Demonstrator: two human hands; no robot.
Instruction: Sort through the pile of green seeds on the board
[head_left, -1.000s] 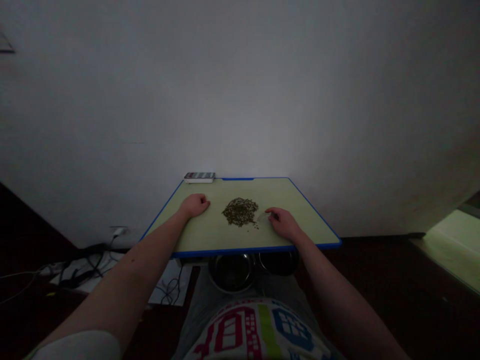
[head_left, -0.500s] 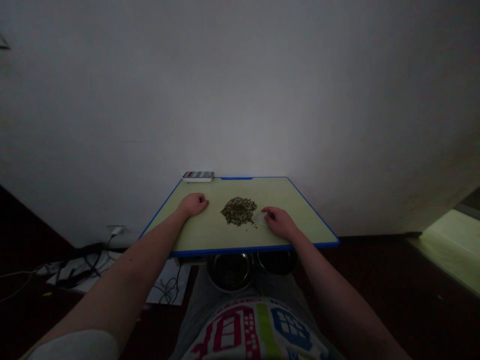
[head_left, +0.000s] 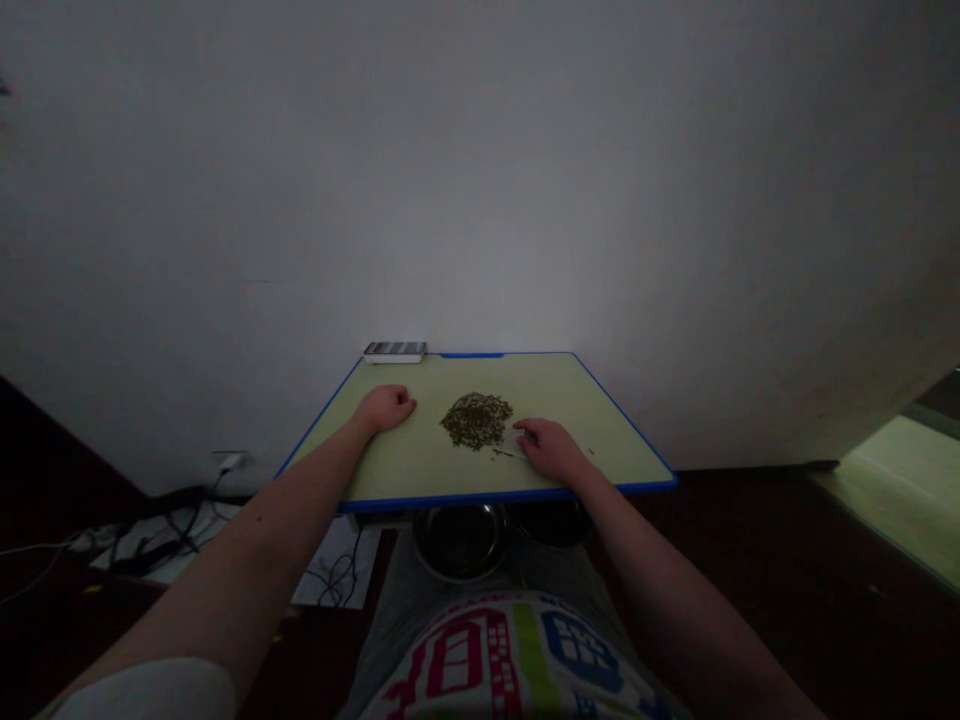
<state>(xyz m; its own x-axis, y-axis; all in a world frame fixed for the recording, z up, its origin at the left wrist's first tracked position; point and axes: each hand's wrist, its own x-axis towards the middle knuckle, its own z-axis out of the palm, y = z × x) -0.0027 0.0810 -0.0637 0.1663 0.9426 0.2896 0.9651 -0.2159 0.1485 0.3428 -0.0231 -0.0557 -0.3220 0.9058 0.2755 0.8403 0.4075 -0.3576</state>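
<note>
A loose pile of small brown-green grains [head_left: 475,420] lies on the pale, blue-edged tabletop [head_left: 517,375]. At the pile's right side, my right hand [head_left: 549,448] pinches a small translucent flat piece [head_left: 511,444], its edge touching the nearest grains. Too little of that piece shows to name it exactly. My left hand [head_left: 385,407] rests on the tabletop left of the pile, fingers curled in, and I see nothing in it.
A phone [head_left: 395,349] lies on a white box at the far left corner, by the wall. Below the front edge sit a metal bowl [head_left: 460,540] and a second dark bowl [head_left: 551,523]. Cables [head_left: 341,575] and a wall plug [head_left: 232,461] are at lower left.
My right hand has moved slightly left with the translucent piece, closer to the pile. A small bit now shows on the tabletop right of that hand. My left hand stays put.
</note>
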